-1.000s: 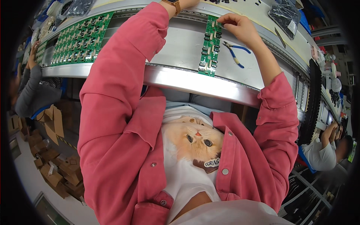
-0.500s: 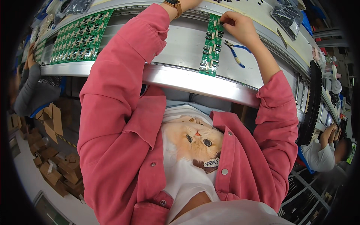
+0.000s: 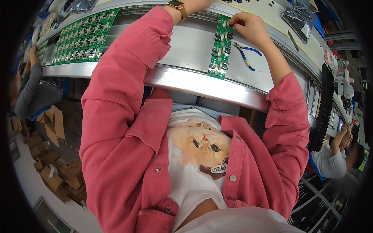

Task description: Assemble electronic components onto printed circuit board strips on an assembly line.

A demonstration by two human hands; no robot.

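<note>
A narrow green circuit board [image 3: 220, 54] with black and pale components lies across the metal rails of the bench. At its far right edge my right hand [image 3: 250, 28] is closed, thumb and forefinger pinched over a dark spot on the board. What the fingertips hold there is too small to make out. My left hand [image 3: 197, 4] reaches past the far side of the rails, and its fingers are cut off by the upper edge of the picture. Just right of the board lie cutting pliers [image 3: 247, 55] with blue and yellow handles, their jaws toward the board.
Wide green circuit boards [image 3: 83, 39] lie on the rails at left. Small black parts [image 3: 271, 4] are scattered on the far ledge, near a plastic bag of dark parts [image 3: 299, 21]. Co-workers sit at both sides, one in a grey sleeve [image 3: 33, 91], one in a white shirt [image 3: 330, 161].
The board and pliers appear shifted very slightly to the right in the picture. My right hand stays pinched at the board's edge; my left arm has barely moved.
</note>
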